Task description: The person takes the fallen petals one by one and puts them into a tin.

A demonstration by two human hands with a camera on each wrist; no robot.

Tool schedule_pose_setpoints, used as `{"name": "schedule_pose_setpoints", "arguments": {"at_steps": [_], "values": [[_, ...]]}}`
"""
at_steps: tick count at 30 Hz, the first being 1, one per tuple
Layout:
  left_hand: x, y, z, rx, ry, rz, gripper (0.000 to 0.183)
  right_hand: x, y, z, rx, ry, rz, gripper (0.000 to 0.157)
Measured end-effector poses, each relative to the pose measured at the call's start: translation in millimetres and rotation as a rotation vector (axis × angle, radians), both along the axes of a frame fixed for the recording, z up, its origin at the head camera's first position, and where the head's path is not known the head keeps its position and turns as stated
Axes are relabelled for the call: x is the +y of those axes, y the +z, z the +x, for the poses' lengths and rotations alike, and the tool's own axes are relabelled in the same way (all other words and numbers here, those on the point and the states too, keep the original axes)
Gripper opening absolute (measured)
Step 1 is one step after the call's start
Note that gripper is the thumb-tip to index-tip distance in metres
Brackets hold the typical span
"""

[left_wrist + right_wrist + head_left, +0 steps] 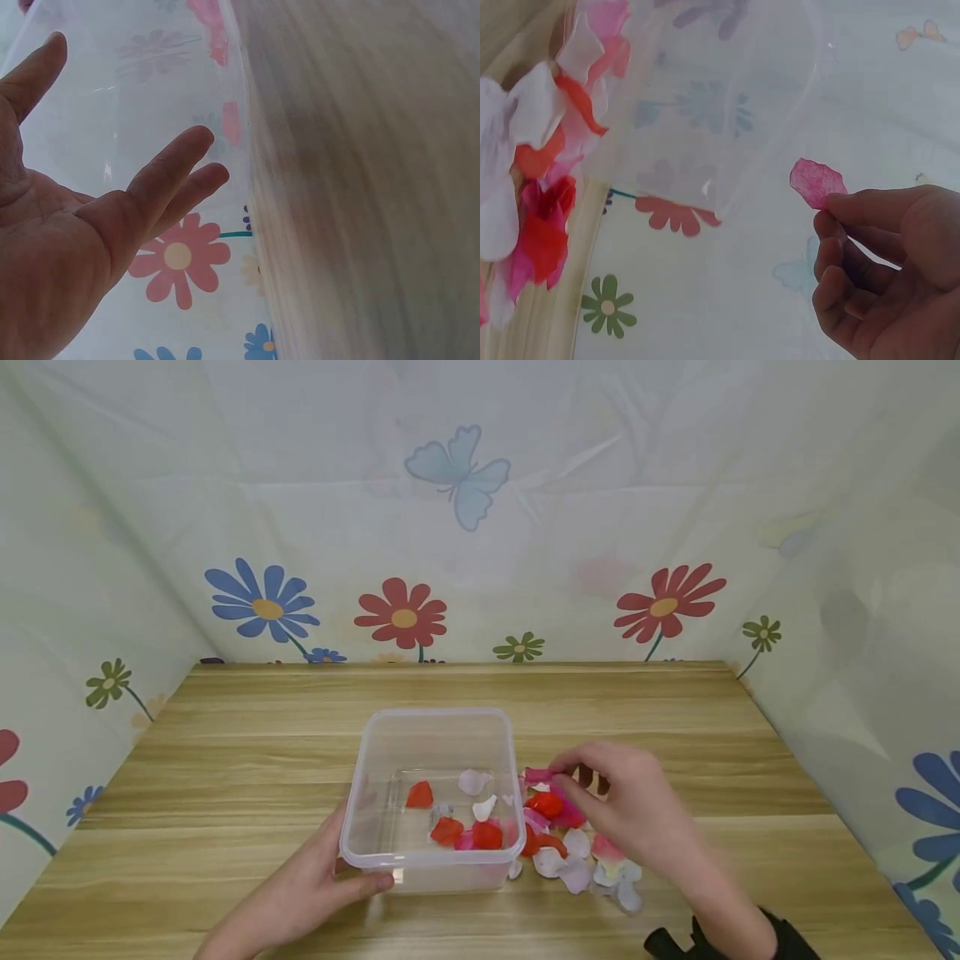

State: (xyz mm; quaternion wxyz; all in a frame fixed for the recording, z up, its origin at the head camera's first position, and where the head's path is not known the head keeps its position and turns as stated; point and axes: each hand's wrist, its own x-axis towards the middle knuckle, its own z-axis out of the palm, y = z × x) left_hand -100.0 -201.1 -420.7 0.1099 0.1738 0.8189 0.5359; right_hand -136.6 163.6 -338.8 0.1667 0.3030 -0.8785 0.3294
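A clear plastic box point(442, 878) stands on the table with several red, white and pink petals inside, among them a red petal point(420, 794). My left hand point(315, 885) rests at its front left corner, thumb along the front wall. In the left wrist view its fingers point(169, 169) are spread and fairly straight beside the see-through wall. Right of the box, my right hand point(637, 802) pinches a pink petal point(817, 182) between thumb and forefinger. Below that hand lies a loose pile of petals point(576, 874), white, pink and red, partly hidden by it.
The wood-grain table point(247, 752) spreads around the box. A white sheet point(315, 510) printed with flowers and a butterfly hangs behind and at both sides. A black sleeve cuff point(787, 939) shows at my right wrist.
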Motion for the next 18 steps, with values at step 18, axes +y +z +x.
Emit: {"name": "schedule_pose_setpoints", "arguments": {"at_steps": [18], "values": [[-0.7, 0.5, 0.9, 0.02, -0.012, 0.002, 0.102, -30.7, -12.6, 3.3, 0.105, 0.106, -0.025, 0.025]]}}
